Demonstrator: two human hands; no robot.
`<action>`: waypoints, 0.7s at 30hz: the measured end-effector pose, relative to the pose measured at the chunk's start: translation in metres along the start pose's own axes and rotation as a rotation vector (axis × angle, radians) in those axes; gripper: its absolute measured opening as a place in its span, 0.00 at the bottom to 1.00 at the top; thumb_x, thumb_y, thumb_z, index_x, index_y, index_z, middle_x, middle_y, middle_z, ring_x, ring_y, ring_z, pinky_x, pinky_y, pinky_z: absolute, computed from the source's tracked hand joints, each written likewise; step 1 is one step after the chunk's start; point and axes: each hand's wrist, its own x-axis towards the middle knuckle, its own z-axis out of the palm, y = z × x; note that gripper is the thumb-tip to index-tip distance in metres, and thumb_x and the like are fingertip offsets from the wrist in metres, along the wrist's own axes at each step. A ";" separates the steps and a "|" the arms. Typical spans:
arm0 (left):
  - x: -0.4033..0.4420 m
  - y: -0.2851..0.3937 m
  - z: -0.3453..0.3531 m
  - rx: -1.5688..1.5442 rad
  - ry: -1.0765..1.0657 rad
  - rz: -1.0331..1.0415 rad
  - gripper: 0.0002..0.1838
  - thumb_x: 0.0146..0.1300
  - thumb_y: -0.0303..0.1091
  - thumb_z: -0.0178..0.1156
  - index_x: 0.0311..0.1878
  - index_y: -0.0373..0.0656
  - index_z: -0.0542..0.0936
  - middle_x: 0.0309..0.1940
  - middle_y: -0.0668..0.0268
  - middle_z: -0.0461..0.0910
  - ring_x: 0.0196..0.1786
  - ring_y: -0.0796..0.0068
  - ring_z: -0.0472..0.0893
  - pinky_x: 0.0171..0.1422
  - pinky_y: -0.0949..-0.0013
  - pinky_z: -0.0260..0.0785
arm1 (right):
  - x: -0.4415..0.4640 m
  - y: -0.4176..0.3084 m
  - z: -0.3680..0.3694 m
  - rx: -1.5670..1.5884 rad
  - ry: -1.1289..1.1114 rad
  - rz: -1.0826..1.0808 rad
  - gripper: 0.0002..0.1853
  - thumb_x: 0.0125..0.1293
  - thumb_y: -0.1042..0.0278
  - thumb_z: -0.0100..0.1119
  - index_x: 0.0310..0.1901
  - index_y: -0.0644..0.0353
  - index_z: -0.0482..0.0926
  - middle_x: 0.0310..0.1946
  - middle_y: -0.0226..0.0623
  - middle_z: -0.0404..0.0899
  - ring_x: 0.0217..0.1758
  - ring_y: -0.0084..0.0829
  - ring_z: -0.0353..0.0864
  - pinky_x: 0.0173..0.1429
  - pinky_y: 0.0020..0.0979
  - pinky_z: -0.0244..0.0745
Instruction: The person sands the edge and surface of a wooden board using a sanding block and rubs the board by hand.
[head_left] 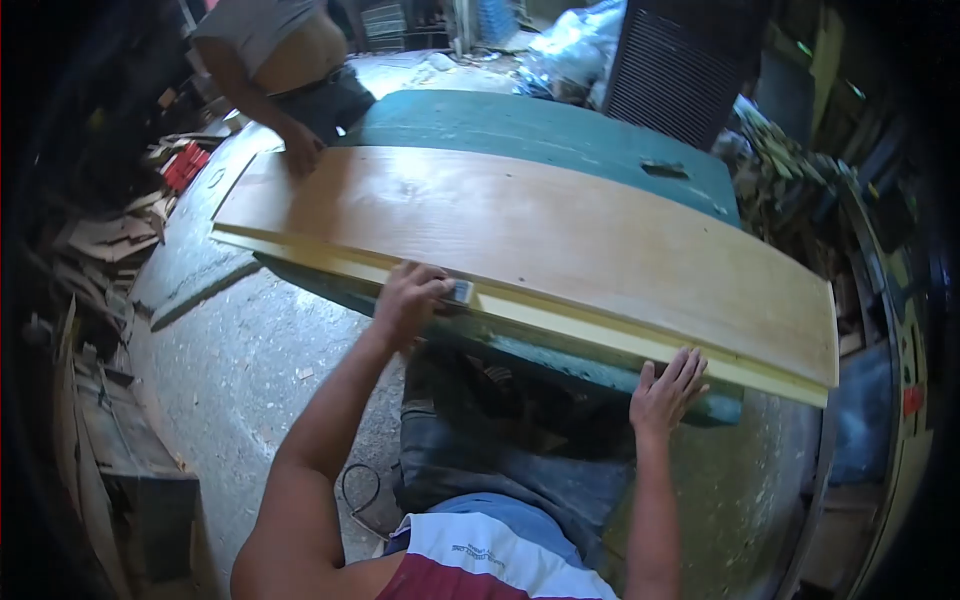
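Note:
A long, light wooden panel [430,205] lies across a green table, with a pale yellow wooden strip [590,328] along its near edge. My left hand [405,300] is closed round a small light block with a dark marking [461,291], held against the strip left of the middle. What the block is made of I cannot tell. Farther right, my right hand [670,388] lies on the strip with its fingers stretched over the edge, holding nothing.
The green table [470,115] shows behind the panel. At the far left a co-worker's hand [302,150] rests near the panel's end. Scrap wood [115,235] is heaped on the left, and a dark slatted panel [680,70] leans at the back. A cable [362,490] lies on the floor.

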 end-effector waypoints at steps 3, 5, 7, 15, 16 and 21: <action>0.012 0.048 0.029 -0.104 0.194 0.045 0.20 0.48 0.32 0.75 0.48 0.51 0.90 0.47 0.64 0.87 0.55 0.58 0.82 0.64 0.51 0.72 | -0.006 -0.024 0.003 -0.024 0.022 -0.097 0.39 0.79 0.43 0.52 0.81 0.60 0.62 0.84 0.51 0.56 0.90 0.53 0.46 0.87 0.70 0.35; 0.025 0.094 0.060 -0.194 0.139 0.126 0.16 0.56 0.36 0.68 0.50 0.54 0.88 0.53 0.65 0.84 0.61 0.58 0.79 0.66 0.47 0.70 | -0.008 -0.035 0.004 -0.018 0.059 -0.278 0.35 0.79 0.42 0.52 0.78 0.57 0.69 0.80 0.51 0.63 0.87 0.54 0.53 0.86 0.70 0.40; 0.041 0.140 0.069 -0.199 0.103 0.164 0.16 0.59 0.37 0.64 0.52 0.54 0.86 0.54 0.67 0.82 0.63 0.60 0.78 0.69 0.48 0.68 | -0.003 -0.038 0.006 0.038 0.052 -0.345 0.34 0.79 0.42 0.52 0.76 0.56 0.72 0.78 0.51 0.67 0.85 0.54 0.57 0.86 0.70 0.41; -0.041 -0.071 -0.003 -0.083 0.259 -0.133 0.15 0.60 0.31 0.67 0.50 0.51 0.91 0.51 0.64 0.90 0.57 0.59 0.86 0.68 0.53 0.73 | 0.070 0.084 0.005 0.168 0.172 -0.256 0.23 0.78 0.55 0.59 0.67 0.61 0.78 0.68 0.52 0.76 0.71 0.53 0.74 0.74 0.51 0.69; -0.054 -0.097 -0.010 -0.033 0.328 -0.180 0.14 0.60 0.29 0.67 0.49 0.51 0.91 0.51 0.64 0.91 0.57 0.59 0.85 0.68 0.54 0.73 | 0.079 0.088 0.003 0.092 0.289 -0.163 0.24 0.79 0.55 0.58 0.68 0.62 0.77 0.69 0.51 0.76 0.72 0.53 0.73 0.75 0.52 0.68; -0.032 -0.052 0.008 -0.060 0.294 -0.101 0.16 0.55 0.24 0.69 0.47 0.50 0.92 0.50 0.63 0.91 0.53 0.56 0.86 0.67 0.53 0.75 | 0.162 0.076 0.024 0.058 0.190 -0.131 0.29 0.81 0.49 0.53 0.73 0.61 0.73 0.75 0.50 0.70 0.79 0.51 0.67 0.81 0.51 0.60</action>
